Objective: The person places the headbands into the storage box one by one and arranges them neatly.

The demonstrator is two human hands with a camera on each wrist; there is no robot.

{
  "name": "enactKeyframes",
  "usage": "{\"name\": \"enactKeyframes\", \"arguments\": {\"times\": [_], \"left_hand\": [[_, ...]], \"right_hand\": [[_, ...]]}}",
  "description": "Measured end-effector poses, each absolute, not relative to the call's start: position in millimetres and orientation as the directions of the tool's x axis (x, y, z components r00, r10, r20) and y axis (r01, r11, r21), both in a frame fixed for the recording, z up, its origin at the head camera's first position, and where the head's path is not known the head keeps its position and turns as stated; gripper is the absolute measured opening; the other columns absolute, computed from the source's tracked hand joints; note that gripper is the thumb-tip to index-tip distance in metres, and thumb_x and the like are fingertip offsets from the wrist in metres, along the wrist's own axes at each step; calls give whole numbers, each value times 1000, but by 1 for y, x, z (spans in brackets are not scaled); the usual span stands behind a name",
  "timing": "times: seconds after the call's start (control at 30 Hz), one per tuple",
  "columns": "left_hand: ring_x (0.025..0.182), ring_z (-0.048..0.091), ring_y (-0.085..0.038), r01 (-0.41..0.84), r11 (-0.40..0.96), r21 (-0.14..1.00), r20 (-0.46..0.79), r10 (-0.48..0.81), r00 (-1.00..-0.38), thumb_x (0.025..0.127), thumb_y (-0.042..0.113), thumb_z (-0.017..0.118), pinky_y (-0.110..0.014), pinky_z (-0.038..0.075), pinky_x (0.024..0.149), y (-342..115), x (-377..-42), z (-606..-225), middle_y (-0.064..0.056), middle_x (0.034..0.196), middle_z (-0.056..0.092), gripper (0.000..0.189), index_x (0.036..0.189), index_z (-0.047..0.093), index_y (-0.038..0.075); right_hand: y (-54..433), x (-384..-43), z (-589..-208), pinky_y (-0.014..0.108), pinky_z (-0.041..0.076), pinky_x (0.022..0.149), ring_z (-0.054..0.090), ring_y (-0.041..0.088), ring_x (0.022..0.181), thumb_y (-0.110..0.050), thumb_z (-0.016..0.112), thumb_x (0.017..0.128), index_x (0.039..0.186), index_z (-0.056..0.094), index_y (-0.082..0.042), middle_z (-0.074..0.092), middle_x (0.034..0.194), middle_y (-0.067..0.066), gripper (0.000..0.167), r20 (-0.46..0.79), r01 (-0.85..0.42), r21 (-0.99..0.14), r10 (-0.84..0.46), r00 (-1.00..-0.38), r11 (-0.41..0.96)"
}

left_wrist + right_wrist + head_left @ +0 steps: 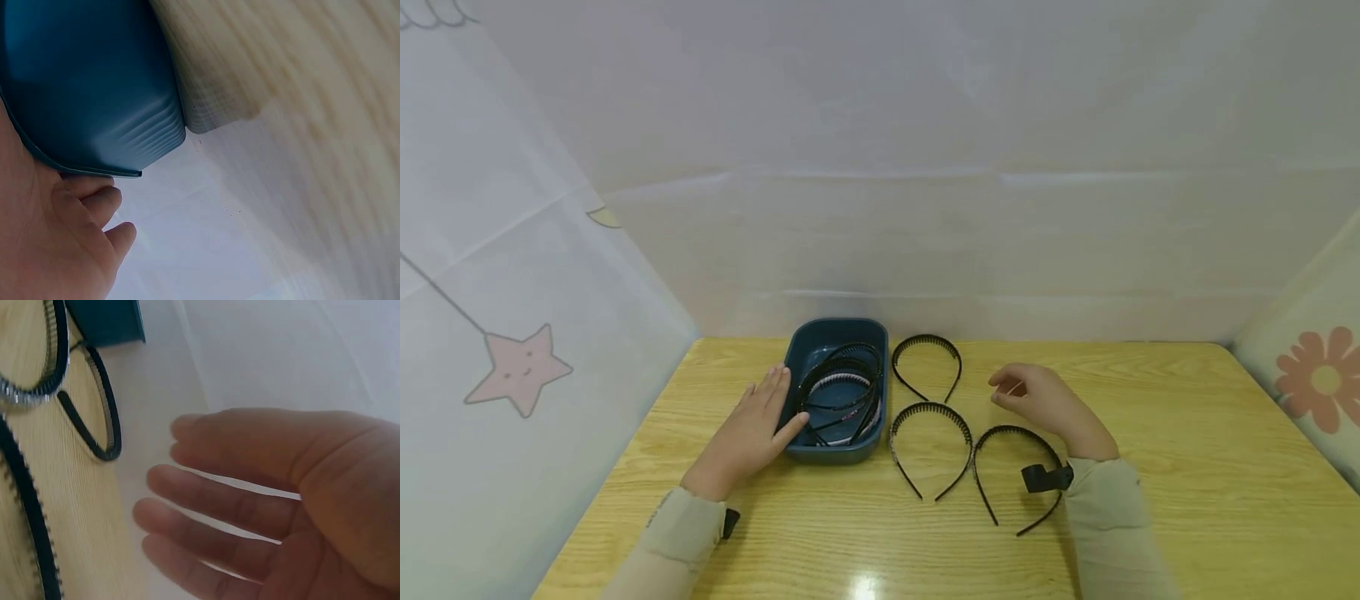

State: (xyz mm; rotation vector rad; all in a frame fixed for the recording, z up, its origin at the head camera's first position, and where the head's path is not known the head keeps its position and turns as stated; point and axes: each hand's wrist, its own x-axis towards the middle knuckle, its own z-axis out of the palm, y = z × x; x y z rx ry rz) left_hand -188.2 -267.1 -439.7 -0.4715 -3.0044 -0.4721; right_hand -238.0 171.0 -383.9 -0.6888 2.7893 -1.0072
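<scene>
A dark blue plastic bin [835, 455] stands at the back of the table, with several toothed headbands [848, 365] piled inside. My left hand [745, 437] rests on its left rim, fingers stretched along the edge and the thumb reaching over the front corner. In the left wrist view, the palm lies against the bin's rim [94, 171]. To the right of the bin lie three black headbands: a plain one [927, 338] at the back, one with a glittery side [929, 407] in front of it, and another [1011, 430] farther right. My right hand [1045, 400] hovers over the table behind that one, fingers loosely bent, holding nothing.
The pale wooden table [1195, 467] extends to both sides and toward me. A light cloth backdrop [970, 250] hangs along the back edge, with printed cloth at the left and right. Dark wrist straps [1047, 478] sit at the sleeves.
</scene>
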Motion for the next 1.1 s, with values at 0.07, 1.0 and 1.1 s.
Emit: {"name": "enactKeyframes", "arguments": {"times": [0.07,1.0,1.1], "left_hand": [[155,10,-38,307,906,290,112,286,-952,106,50,47,-60,11,123,-267,-188,-439,-21,168,11,82,160,15,-5],[154,11,-40,315,902,297,128,289,-949,106,46,49,-62,12,122,-266,-188,-440,-22,167,12,81,159,17,-6],[154,11,-40,314,902,295,125,289,-949,106,47,49,-62,12,122,-266,-188,-440,-22,167,12,81,159,17,-6]], "right_hand": [[177,-240,-386,49,57,84,66,29,95,-12,67,98,119,69,4,69,105,11,26,18,-364,-629,-455,-890,687],[209,-245,-410,37,55,70,61,19,80,4,72,88,96,74,1,67,90,7,9,-213,-217,-679,-471,-856,701],[210,-244,-411,36,55,69,61,18,78,5,69,89,96,74,2,67,88,7,9,-209,-223,-675,-471,-857,704]]}}
